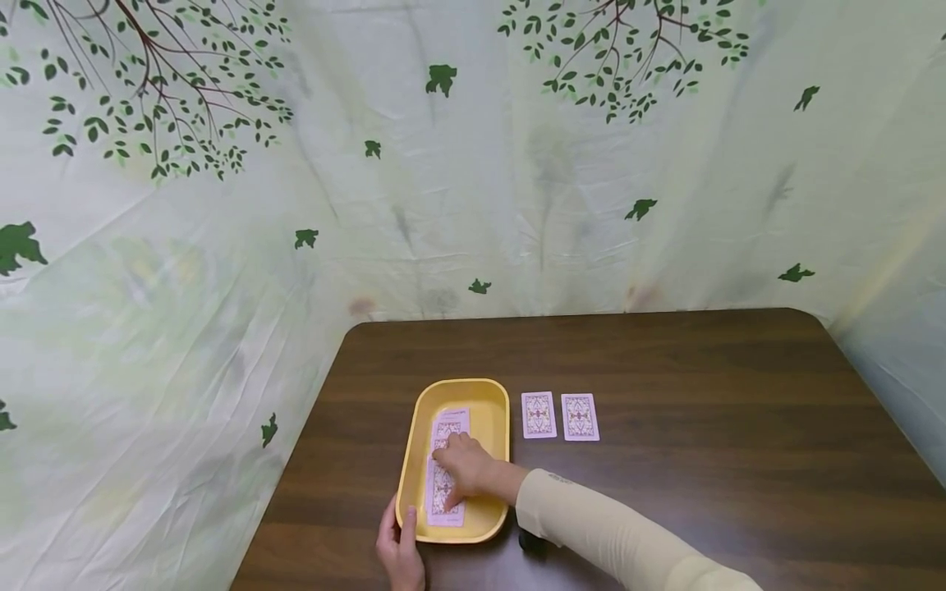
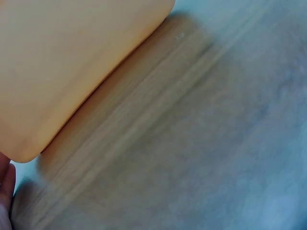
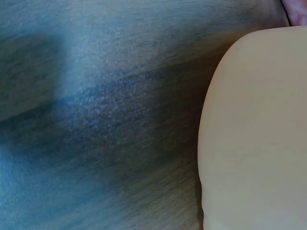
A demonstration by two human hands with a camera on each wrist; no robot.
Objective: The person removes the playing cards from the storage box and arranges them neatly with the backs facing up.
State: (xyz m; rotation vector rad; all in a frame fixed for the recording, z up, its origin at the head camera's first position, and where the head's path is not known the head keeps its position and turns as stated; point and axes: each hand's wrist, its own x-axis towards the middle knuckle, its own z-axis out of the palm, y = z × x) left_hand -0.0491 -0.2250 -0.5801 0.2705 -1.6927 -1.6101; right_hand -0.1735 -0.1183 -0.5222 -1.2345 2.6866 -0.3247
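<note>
A yellow tray (image 1: pixel 491 410) stands toward the left part of the table. At its near left corner my left hand (image 1: pixel 401 550) grips it, thumb up at the rim; the fingertips (image 2: pixel 5 189) also show at the edge of the left wrist view. Inside the tray, a column of pink-backed playing cards (image 1: pixel 446 519) lies face down. My right hand (image 1: pixel 467 466) reaches in over them, its thumb and fingers spread down onto the cards. Whether it pinches one I cannot tell, since the hand covers the middle of the column. The right wrist view shows the tray's outer wall (image 3: pixel 254 129).
Two more playing cards, a left one (image 1: pixel 539 414) and a right one (image 1: pixel 580 417), lie face down side by side, right of the tray. The brown wooden table (image 1: pixel 702 427) reaches back to a leaf-patterned curtain (image 1: pixel 443 205). A small black object (image 1: pixel 532 543) shows under my right sleeve.
</note>
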